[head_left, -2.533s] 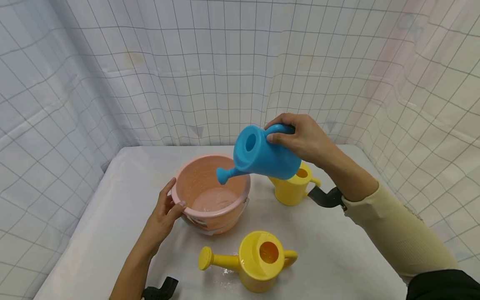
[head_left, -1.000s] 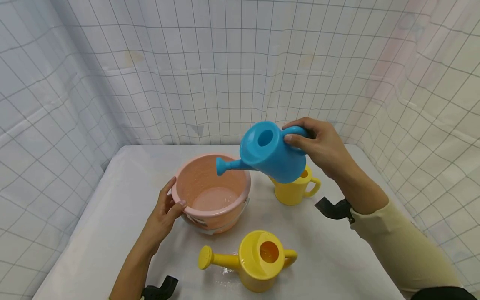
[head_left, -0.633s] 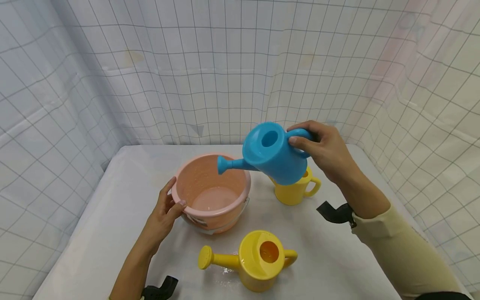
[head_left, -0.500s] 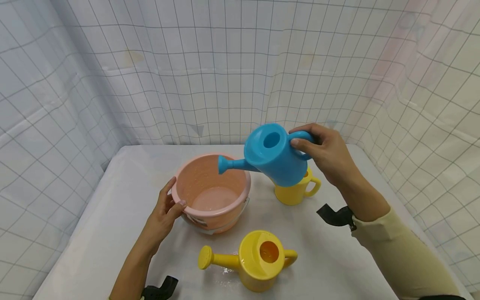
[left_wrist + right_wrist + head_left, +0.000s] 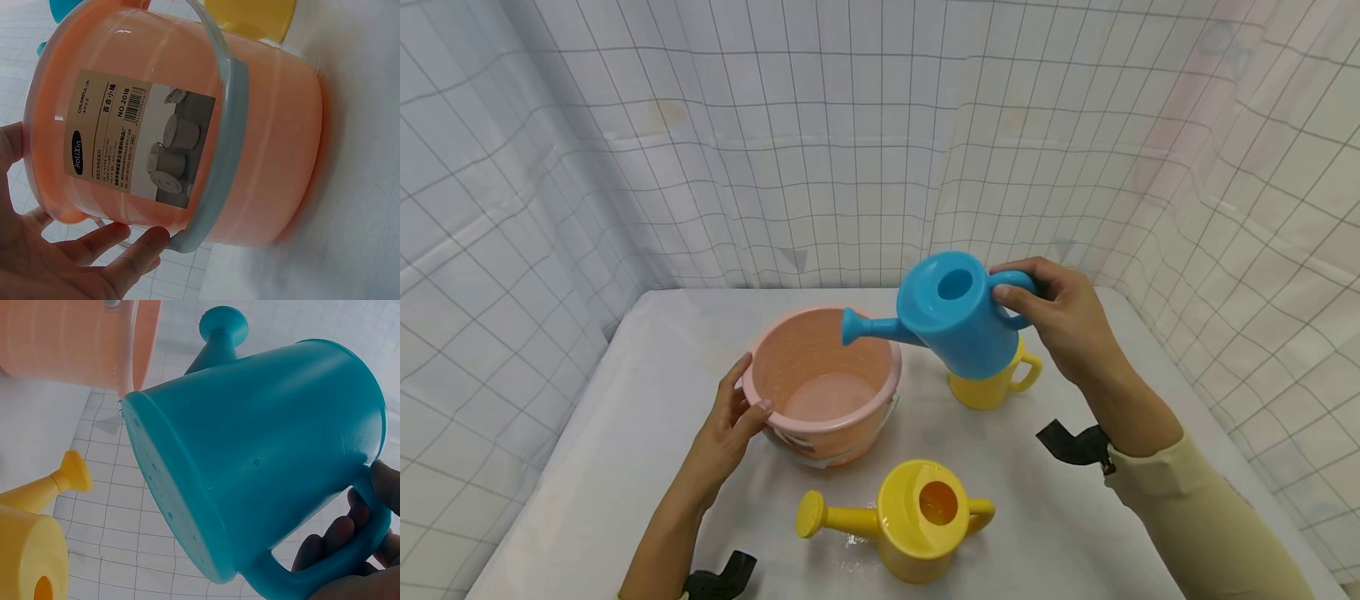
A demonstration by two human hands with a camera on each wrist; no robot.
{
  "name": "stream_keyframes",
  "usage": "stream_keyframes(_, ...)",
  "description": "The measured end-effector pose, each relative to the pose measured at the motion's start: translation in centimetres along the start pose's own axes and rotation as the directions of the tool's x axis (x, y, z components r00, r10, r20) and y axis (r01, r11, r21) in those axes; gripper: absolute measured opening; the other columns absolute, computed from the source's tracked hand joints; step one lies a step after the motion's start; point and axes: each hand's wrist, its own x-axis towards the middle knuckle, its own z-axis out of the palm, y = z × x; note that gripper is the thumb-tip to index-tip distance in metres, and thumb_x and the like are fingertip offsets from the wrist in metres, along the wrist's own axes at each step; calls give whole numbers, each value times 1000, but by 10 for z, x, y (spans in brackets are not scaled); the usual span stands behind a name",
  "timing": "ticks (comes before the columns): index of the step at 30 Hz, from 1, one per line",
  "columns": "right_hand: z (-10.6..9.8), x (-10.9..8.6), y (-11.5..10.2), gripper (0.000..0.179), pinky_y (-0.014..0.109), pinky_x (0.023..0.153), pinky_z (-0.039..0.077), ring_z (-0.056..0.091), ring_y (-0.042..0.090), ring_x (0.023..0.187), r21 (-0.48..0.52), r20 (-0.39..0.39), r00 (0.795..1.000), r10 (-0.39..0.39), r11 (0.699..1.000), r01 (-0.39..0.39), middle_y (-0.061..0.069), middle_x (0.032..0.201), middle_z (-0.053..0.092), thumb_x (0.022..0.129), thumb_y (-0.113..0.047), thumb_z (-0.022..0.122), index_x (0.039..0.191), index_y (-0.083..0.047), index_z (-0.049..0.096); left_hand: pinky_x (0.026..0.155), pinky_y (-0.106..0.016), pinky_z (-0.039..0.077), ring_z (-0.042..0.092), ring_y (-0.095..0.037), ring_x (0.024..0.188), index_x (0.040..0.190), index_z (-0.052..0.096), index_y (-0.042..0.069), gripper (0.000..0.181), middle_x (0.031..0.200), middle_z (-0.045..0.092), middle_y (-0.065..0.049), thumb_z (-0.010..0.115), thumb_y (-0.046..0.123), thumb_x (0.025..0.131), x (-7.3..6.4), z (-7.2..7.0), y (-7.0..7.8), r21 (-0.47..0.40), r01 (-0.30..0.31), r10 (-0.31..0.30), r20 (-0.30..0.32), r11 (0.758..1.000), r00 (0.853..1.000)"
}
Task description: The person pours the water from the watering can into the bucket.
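My right hand [image 5: 1063, 312] grips the handle of a blue watering can [image 5: 966, 325] in midair. The can tilts left, with its spout head over the right part of a peach-pink bucket [image 5: 820, 429]. Water drops cling to the can's base in the right wrist view. My left hand [image 5: 726, 433] holds the bucket at its left rim, thumb on the rim, other fingers at the outer wall, as the left wrist view [image 5: 69, 250] also shows. A yellow watering can [image 5: 921, 521] stands in front of the bucket. Behind the blue can, a second yellow watering can [image 5: 985, 392] is partly hidden.
The white table [image 5: 625, 417] carries a wet patch beside the front yellow can's spout. White sheeting with a grid pattern [image 5: 880, 150] hangs around the back and sides. The bucket's pale grey handle [image 5: 228, 150] hangs down along its side.
My right hand has moved right and slightly down with the blue watering can, which has turned back toward upright. The left hand, the bucket and both yellow cans stay in place.
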Motion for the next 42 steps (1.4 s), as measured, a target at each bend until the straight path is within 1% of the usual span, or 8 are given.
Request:
stream_keyframes(6, -1, -5, 3, 38, 51, 100, 41, 52, 20, 109, 11, -26, 1000, -2, 1000, 3, 1, 110, 60, 90, -29, 63, 118, -3, 60, 106, -54, 35, 35, -36, 137, 148, 3, 47, 67, 154, 23, -16, 47, 33, 99, -1, 0, 0, -8, 1, -1, -1, 1000, 1000)
stream_keyframes(12, -3, -10, 7, 35, 41, 97, 42, 53, 18, 108, 40, -40, 999, -3, 999, 5, -1, 110, 62, 91, -25, 62, 118, -2, 60, 104, -38, 40, 35, -35, 137, 148, 4, 47, 67, 154, 24, -16, 47, 32, 99, -1, 0, 1, -8, 3, -3, 2, 1000, 1000)
stream_keyframes(16, -4, -13, 9, 36, 43, 100, 41, 54, 16, 110, 39, -56, 998, 11, 999, -9, -2, 112, 61, 91, -26, 63, 119, -3, 60, 101, -28, 41, 35, -35, 137, 148, 4, 46, 67, 154, 24, -15, 47, 32, 99, -1, -1, 1, -12, 1, -1, 4, 1000, 1000)
stream_keyframes(22, -6, -16, 15, 37, 50, 104, 36, 53, 16, 112, 65, -74, 997, 27, 998, -22, 0, 114, 61, 90, -26, 63, 119, -3, 60, 106, -50, 36, 35, -36, 137, 148, 4, 47, 67, 153, 24, -16, 47, 33, 99, -2, 0, 2, -13, 1, -1, -1, 1000, 1000)
stream_keyframes(24, -7, -18, 17, 34, 50, 103, 35, 53, 16, 111, 76, -76, 997, 20, 997, -14, -2, 112, 61, 90, -24, 63, 117, -3, 61, 106, -53, 35, 35, -37, 137, 148, 4, 47, 67, 153, 24, -16, 47, 33, 99, -2, 0, 1, -15, -1, 1, 1, 1000, 1000)
stream_keyframes(28, -9, -22, 21, 29, 44, 101, 34, 52, 17, 110, 123, -83, 997, 11, 992, 0, -3, 108, 62, 90, -20, 64, 113, -3, 63, 102, -32, 43, 34, -37, 137, 149, 4, 44, 67, 153, 23, -17, 47, 32, 99, -2, -1, 1, -26, -14, 14, 11, 1000, 1000)
stream_keyframes(32, -11, -25, 25, 30, 38, 99, 34, 52, 17, 112, 161, -94, 995, 14, 987, 1, -3, 108, 63, 90, -18, 64, 114, 0, 62, 90, -10, 40, 33, -37, 137, 149, 4, 43, 67, 153, 23, -19, 47, 31, 99, -2, -2, 1, -42, -27, 27, 19, 999, 999)
stream_keyframes(42, -13, -37, 32, 34, 31, 94, 38, 51, 17, 109, 183, -125, 990, 58, 983, -35, -3, 108, 62, 90, -19, 64, 115, 2, 59, 92, -12, 40, 34, -36, 137, 149, 4, 44, 67, 153, 24, -17, 47, 32, 99, -2, -2, 1, -38, -21, 22, 20, 999, 1000)
